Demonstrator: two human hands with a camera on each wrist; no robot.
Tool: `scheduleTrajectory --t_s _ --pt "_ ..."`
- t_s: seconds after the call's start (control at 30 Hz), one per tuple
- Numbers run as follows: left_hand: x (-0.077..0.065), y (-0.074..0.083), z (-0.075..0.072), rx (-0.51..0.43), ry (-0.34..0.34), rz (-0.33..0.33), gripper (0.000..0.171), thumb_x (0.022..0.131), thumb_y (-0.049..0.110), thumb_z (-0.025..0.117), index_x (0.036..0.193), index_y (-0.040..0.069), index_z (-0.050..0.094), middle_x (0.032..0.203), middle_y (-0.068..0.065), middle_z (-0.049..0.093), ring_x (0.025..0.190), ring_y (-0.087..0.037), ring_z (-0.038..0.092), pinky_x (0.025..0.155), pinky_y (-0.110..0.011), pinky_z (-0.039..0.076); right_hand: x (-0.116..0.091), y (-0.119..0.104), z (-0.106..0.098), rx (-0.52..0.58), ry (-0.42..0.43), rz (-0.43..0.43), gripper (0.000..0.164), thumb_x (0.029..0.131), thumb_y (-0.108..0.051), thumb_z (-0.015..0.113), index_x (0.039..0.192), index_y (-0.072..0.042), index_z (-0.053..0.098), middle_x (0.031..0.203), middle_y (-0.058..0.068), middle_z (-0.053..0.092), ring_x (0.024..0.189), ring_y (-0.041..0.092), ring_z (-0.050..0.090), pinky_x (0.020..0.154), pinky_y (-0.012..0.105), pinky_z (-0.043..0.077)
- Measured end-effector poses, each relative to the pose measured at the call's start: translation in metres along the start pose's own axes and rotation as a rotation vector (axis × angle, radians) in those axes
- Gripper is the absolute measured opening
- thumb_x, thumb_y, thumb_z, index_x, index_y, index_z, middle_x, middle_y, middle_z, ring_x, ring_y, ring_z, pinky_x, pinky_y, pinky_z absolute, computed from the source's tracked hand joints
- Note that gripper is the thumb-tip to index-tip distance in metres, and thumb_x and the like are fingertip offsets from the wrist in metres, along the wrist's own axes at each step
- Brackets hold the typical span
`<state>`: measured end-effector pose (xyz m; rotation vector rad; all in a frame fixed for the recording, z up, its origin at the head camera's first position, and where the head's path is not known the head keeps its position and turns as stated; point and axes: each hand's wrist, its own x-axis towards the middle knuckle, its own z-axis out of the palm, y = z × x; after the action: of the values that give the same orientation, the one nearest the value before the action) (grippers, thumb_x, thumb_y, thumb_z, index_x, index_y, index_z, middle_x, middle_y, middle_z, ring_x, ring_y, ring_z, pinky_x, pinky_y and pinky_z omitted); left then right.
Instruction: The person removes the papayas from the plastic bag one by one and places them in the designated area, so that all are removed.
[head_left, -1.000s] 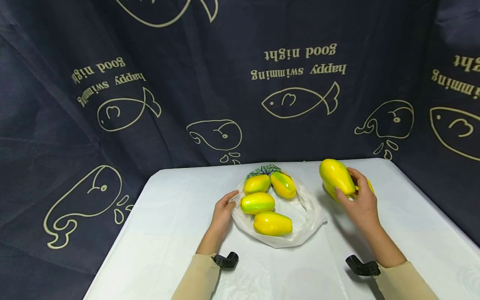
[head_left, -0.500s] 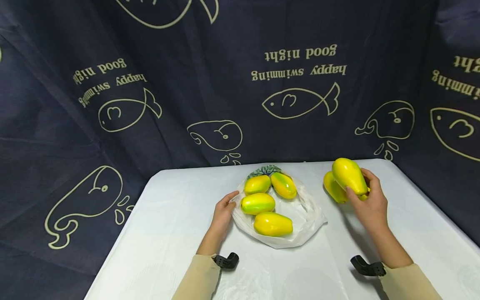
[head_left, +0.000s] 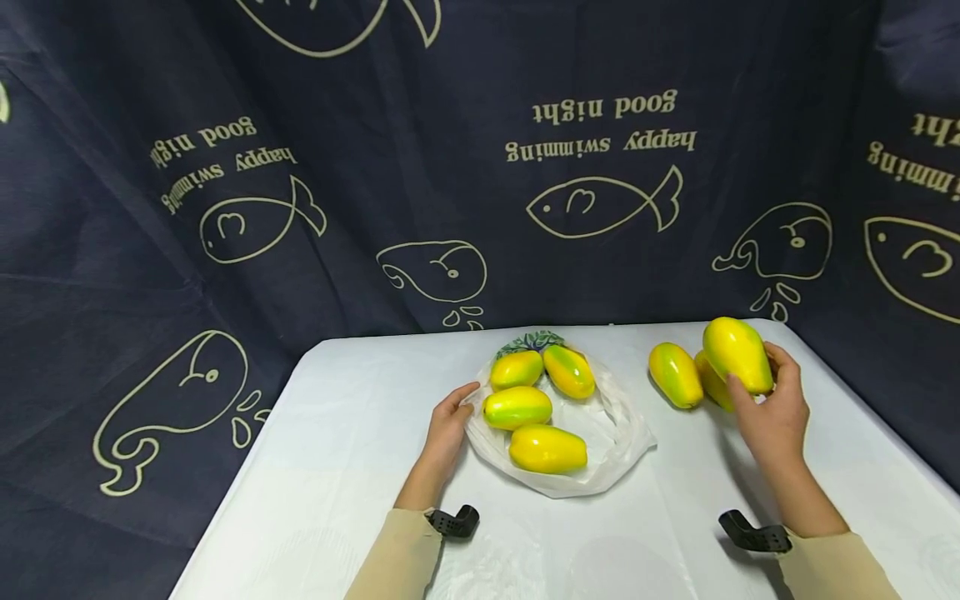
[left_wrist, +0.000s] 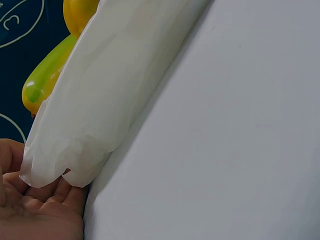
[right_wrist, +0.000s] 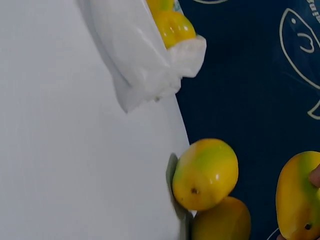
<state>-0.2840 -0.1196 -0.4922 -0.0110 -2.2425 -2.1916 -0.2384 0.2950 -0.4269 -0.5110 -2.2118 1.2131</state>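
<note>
A white plastic bag [head_left: 626, 433] with a green leafy print at its far side lies opened out on the table. Several yellow-green papayas sit inside it, among them a papaya [head_left: 547, 449] nearest the front. My left hand [head_left: 447, 425] holds the bag's left rim, thumb on one side and fingers on the other. At the far right, my right hand [head_left: 776, 417] grips a papaya [head_left: 737, 354] raised off the table. Just left of it, a loose papaya [head_left: 675, 375] rests on the table, and another papaya [right_wrist: 222, 222] lies partly hidden behind the held one.
The white-covered table [head_left: 360, 400] has its far edge close to a dark blue curtain [head_left: 450, 167] printed with fish and whales. A black wrist mount [head_left: 453, 522] is on the left wrist, another black mount [head_left: 753, 533] on the right.
My right hand has moved right with the held papaya, uncovering the loose papayas behind it. The left hand and the bag stay where they were.
</note>
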Motion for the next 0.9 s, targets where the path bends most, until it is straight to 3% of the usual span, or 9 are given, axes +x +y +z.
scheduleTrajectory --t_s 0.1,0.37,0.67,0.9 --pt "0.0 0.0 0.001 -0.004 -0.003 -0.004 0.042 0.1 0.007 0.044 0.139 0.008 0.057 0.155 -0.014 0.044 0.149 -0.032 0.033 0.124 -0.048 0.028 0.004 0.005 -0.003 -0.008 0.01 0.02 0.068 0.095 -0.018 0.061 0.155 -0.021 0.029 0.155 0.007 0.044 0.135 0.027 0.044 0.102 0.023 0.036" --pt "0.0 0.001 0.001 -0.006 -0.003 -0.008 0.042 0.099 0.007 0.044 0.139 0.009 0.058 0.155 -0.013 0.045 0.149 -0.031 0.033 0.124 -0.048 0.028 0.012 0.02 -0.007 -0.001 0.039 0.057 0.068 0.094 -0.02 0.06 0.155 -0.021 0.029 0.157 0.007 0.043 0.138 0.027 0.043 0.111 0.024 0.033" --pt "0.001 0.001 0.001 -0.011 -0.01 -0.005 0.042 0.1 0.006 0.044 0.14 0.008 0.057 0.156 -0.013 0.044 0.15 -0.031 0.032 0.124 -0.048 0.028 0.019 0.034 -0.011 0.01 0.066 0.083 0.067 0.094 -0.018 0.059 0.155 -0.017 0.03 0.158 0.011 0.041 0.144 0.031 0.04 0.123 0.042 0.028" --pt "0.0 0.001 0.001 -0.015 -0.017 0.0 0.043 0.1 0.007 0.044 0.141 0.007 0.055 0.156 -0.014 0.043 0.149 -0.032 0.033 0.124 -0.048 0.028 0.024 0.047 -0.014 0.01 0.064 0.128 0.068 0.094 -0.02 0.058 0.155 -0.017 0.029 0.159 0.013 0.038 0.145 0.033 0.037 0.124 0.044 0.025"
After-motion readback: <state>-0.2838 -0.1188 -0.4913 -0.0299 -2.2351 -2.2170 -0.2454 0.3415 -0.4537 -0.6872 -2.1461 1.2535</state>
